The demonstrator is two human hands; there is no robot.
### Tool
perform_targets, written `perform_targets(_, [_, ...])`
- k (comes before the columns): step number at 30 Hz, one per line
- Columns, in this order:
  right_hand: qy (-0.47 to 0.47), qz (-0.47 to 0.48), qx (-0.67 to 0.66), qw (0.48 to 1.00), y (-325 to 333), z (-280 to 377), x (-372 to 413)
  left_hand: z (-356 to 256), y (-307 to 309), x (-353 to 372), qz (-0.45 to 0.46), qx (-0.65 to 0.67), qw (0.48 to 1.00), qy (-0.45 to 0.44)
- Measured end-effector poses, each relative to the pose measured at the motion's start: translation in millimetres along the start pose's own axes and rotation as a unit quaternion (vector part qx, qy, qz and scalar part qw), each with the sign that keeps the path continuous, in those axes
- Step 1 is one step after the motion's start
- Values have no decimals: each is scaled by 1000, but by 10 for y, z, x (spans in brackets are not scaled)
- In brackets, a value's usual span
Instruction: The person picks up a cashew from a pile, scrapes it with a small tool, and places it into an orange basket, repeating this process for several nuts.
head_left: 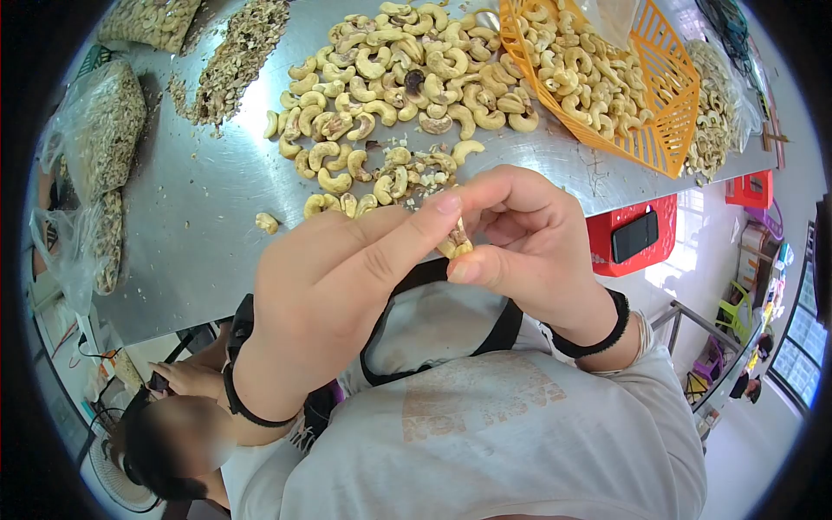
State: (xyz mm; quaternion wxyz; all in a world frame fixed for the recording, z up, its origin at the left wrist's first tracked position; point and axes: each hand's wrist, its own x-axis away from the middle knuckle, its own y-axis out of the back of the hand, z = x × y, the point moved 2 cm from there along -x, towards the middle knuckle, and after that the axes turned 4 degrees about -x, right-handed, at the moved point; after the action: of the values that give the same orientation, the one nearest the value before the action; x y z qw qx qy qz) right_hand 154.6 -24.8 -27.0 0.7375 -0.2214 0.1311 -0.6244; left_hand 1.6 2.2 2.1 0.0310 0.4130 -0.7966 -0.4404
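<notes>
OK, head view: one cashew (pixel 456 241) is up off the metal table (pixel 195 251), pinched btwn the fingertips of both hands. Right hand (pixel 537 230) has thumb & index nearly closed on it; left hand (pixel 347 269) has its index fingertip at the nut's upper end, thumb hidden, so can't tell how far open that hand is.

Containers: orange basket (pixel 679 113), table's R side, well filled w/ pale cashews (pixel 585 78), a clear plastic sheet (pixel 611 19) partly over them. Just R of it, a clear bag (pixel 718 104) w/ more nuts. Far L, a plastic bag (pixel 113 117) full of beige bits; another bag (pixel 152 22) top L, contents too small to tell.

Loose cashew pile (pixel 407 74) mid-table, w/ crumbs (pixel 431 173) nearest the hands; brownish scraps (pixel 234 69) heaped L of it. Phone (pixel 635 236) lies on a red stool (pixel 611 264), R of the table.
</notes>
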Motion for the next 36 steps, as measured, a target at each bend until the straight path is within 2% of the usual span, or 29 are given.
perform_targets(4, [6, -4, 18, 1000, 5, -14, -5, -27, -15, 6, -12, -49, 999, -8])
perform_targets(7, [-3, -9, -1, 1000, -9, -17, -4, -7, -50, 30, -56, -85, 995, -23])
perform_targets(9, [-3, -3, -16, 1000, -20, -19, 4, -5, -45, 24, -33, 67, 997, 37])
perform_targets(10, [-2, 2, -32, 999, -24, -18, 6, -8, -30, 21, -33, 67, 997, 37])
perform_targets(12, [-6, -2, -32, 999, -28, 8, -4, 28, -11, 23, 7, 218, 968, 122])
perform_targets(13, [-11, -6, -33, 999, -28, 15, -6, 21, 11, 17, 7, 218, 968, 122])
perform_targets(16, [-7, 8, -3, 1000, -10, 1, -7, 11, 31, 1, 24, 177, 976, 127])
perform_targets(18, [-1, 9, 18, 1000, -10, 7, -5, -1, 22, -13, 18, 130, 987, 90])
perform_targets(22, [20, 9, 77, 997, -13, 29, -2, -3, 36, 0, 44, 121, 986, 108])
perform_targets(25, [35, 13, 108, 993, -1, 25, 1, -8, 26, -11, 48, 100, 990, 85])
perform_targets(27, [35, 3, 119, 992, -4, 25, 1, -21, 9, -9, 19, 43, 998, 44])
perform_targets(33, [41, -19, 143, 989, -15, 3, 7, -27, -20, 20, -5, -48, 998, 26])
perform_targets(36, [53, -24, 150, 987, -14, -9, 5, 8, -71, 42, -23, -13, 999, 39])
